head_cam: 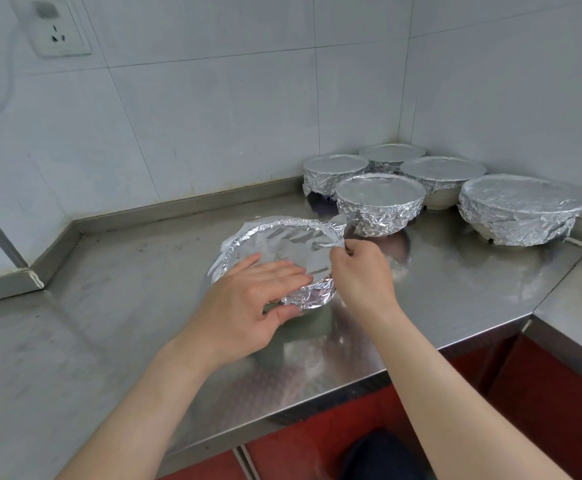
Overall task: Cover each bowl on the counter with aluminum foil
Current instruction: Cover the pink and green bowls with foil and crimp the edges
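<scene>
A bowl (312, 318) stands on the steel counter (120, 306) in the middle, with a sheet of aluminum foil (282, 242) laid over its top and crimped round most of the rim. My left hand (255, 299) lies flat on the foil at the near side, fingers straight, thumb against the bowl's side. My right hand (360, 271) pinches the foil's edge at the right rim. Several foil-covered bowls (379, 202) are grouped in the back right corner.
Tiled walls close the counter at the back and right. A wall socket (59, 32) with a white cable sits at the upper left. A second steel counter (580, 306) adjoins at the right. Red floor shows below the front edge.
</scene>
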### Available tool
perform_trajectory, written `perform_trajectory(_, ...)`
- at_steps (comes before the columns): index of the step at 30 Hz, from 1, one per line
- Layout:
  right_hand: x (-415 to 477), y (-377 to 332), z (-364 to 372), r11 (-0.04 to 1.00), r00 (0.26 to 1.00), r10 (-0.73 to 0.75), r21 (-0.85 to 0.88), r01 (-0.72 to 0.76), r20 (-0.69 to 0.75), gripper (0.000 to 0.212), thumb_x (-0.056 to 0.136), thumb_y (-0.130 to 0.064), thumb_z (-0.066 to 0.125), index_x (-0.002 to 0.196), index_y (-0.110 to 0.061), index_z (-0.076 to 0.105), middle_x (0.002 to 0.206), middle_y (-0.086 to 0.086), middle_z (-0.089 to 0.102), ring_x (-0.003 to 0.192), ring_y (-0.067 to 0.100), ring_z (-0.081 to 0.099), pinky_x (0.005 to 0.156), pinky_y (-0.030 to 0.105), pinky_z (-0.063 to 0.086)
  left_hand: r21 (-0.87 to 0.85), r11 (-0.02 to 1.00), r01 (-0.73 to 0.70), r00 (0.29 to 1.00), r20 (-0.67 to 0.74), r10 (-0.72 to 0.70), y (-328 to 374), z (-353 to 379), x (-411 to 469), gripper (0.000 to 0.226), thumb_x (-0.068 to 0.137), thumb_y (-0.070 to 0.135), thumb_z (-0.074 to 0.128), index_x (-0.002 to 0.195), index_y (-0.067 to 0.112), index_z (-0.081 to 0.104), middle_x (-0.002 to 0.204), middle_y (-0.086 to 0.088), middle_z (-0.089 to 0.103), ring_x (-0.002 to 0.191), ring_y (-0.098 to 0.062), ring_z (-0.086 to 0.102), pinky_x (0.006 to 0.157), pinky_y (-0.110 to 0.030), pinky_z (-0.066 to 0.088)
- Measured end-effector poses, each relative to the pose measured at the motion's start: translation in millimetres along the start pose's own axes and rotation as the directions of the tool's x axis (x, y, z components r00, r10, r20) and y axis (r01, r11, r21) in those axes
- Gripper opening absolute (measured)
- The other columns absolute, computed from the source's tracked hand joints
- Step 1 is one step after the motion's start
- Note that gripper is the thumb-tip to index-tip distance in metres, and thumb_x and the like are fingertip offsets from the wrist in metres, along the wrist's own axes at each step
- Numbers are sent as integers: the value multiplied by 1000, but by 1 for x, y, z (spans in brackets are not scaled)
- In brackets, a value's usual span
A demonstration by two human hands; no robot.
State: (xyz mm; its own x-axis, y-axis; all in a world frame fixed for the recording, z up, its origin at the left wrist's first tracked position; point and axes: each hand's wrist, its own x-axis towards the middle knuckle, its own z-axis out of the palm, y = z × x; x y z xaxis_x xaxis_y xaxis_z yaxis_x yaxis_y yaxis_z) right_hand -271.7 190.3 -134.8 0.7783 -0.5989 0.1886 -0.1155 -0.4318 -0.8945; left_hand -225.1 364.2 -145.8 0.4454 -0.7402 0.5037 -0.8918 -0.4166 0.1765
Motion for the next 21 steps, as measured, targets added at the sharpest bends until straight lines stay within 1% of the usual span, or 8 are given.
perform_trajectory(4,-15,-4,-12,967,998,-52,-247,59,34,27,86,-29,47,65,-11,49,66,6,57,62,26,44,58,34,36,-203,973,105,990,-70,-122,-2,-9,-6,38,74,22,68,111,32,71,118,21,65,122,7,50,116,-36,20)
perform_trajectory(7,-31,-4,-23,943,990,-137,-302,137,21,37,91,-31,44,59,-12,48,57,2,51,58,24,43,55,34,36,-318,929,190,971,-82,-227,-6,-20,-10,41,68,9,53,90,34,77,103,25,70,110,7,59,116,-34,24)
perform_trajectory(9,-31,0,-28,943,988,-152,-299,148,9,30,93,-30,45,70,-16,58,62,0,59,65,24,51,59,34,41,-333,908,254,939,-141,-314,-4,-26,-8,37,67,13,49,79,34,76,96,27,70,101,9,61,109,-29,37)
perform_trajectory(12,-22,13,-35,934,972,-233,-283,217,-22,16,92,-18,52,100,-21,65,87,-4,68,83,22,59,70,33,46,-216,935,281,912,-244,-330,15,-23,2,31,76,37,47,84,30,77,92,21,72,94,5,64,90,-24,49)
perform_trajectory(14,-13,26,-35,909,942,-334,-275,314,-28,31,88,-8,56,117,-18,62,106,2,63,98,24,55,80,34,44,-43,962,269,928,-256,-271,33,-12,11,35,80,50,49,91,29,75,97,19,71,95,-2,63,82,-26,52)
perform_trajectory(16,-3,36,-33,836,890,-456,-330,438,27,49,83,2,58,129,-14,57,124,8,55,114,30,47,93,38,42,155,961,228,963,-185,-198,47,0,25,41,83,59,45,96,29,70,102,17,69,100,-9,60,75,-29,51)
perform_trajectory(18,7,42,-31,753,832,-535,-366,547,144,57,79,9,58,133,-11,56,134,8,53,127,33,42,96,51,44,309,931,193,981,-94,-172,56,10,39,40,89,59,43,103,27,62,109,14,63,107,-12,55,69,-27,42)
perform_trajectory(21,18,41,-28,707,806,-549,-391,590,223,52,80,6,61,128,-14,61,131,1,59,127,28,48,91,53,47,362,908,212,977,-107,-186,58,18,47,23,93,44,49,100,24,59,105,9,62,103,-16,56,62,-27,30)
